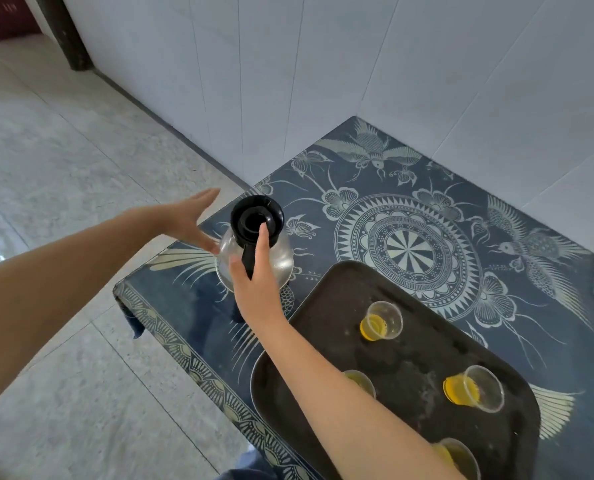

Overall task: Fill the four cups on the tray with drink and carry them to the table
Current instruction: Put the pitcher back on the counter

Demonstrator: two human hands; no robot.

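A glass jug (281, 259) with a black lid and handle stands upright on the table's left corner; it looks nearly empty. My right hand (254, 275) grips its black handle, thumb on the lid. My left hand (191, 220) is spread flat, fingers touching the jug's left side. A dark tray (409, 355) lies to the right of the jug. On it stand several clear plastic cups holding yellow drink: one at the back (382, 320), one to the right (473, 388), one (359, 381) partly hidden by my forearm, and one at the front (456, 457).
The table (409, 244) is covered with a dark blue cloth printed with birds and a round pattern. It sits in a corner against white tiled walls. Grey tiled floor (81, 202) lies to the left, and the table's left edge runs close beside the jug.
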